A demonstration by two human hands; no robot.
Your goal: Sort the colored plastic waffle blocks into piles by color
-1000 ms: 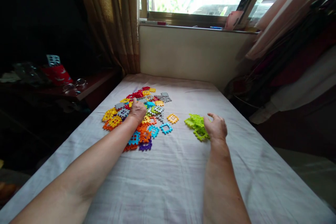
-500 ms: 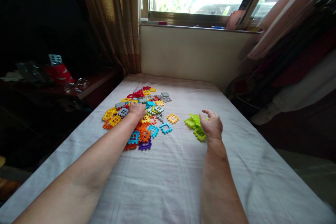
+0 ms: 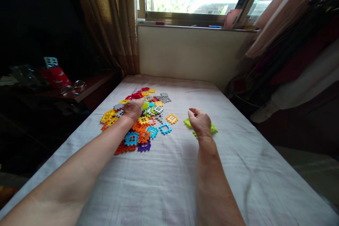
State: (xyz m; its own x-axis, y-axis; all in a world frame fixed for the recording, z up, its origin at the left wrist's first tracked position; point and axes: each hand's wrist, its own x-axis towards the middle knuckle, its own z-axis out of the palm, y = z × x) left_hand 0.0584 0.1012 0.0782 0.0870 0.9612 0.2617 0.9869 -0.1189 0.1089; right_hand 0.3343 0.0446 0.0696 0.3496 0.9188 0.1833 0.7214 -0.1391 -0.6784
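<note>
My left hand (image 3: pixel 134 109) is over the mixed pile of toothed plastic building tiles, its fingers closed on a lime-green tile (image 3: pixel 145 106) that shows at the fingertips. Around it lie yellow, red, grey, orange, blue and purple tiles, some with window-like grids, such as a blue window tile (image 3: pixel 131 138). My right hand (image 3: pixel 200 123) hovers above a small group of lime-green tiles (image 3: pixel 214 129), which it partly covers. Its fingers are bent but apart, and nothing shows in them. Between the two groups are a yellow window tile (image 3: pixel 172 118) and a blue frame tile (image 3: pixel 165 128).
A pale sheet (image 3: pixel 169 183) covers the bed-like surface. On the left, a dark red table (image 3: pixel 92 84) carries glasses (image 3: pixel 73 87) and a red container (image 3: pixel 57 77). A curtain (image 3: pixel 129 24) and window are beyond; clothes (image 3: pixel 299 81) hang at right.
My left hand has lifted slightly, with a lime-green tile now at its fingertips. My right hand has moved left across the lime-green tiles, uncovering those on their right side. The view has shifted slightly.
</note>
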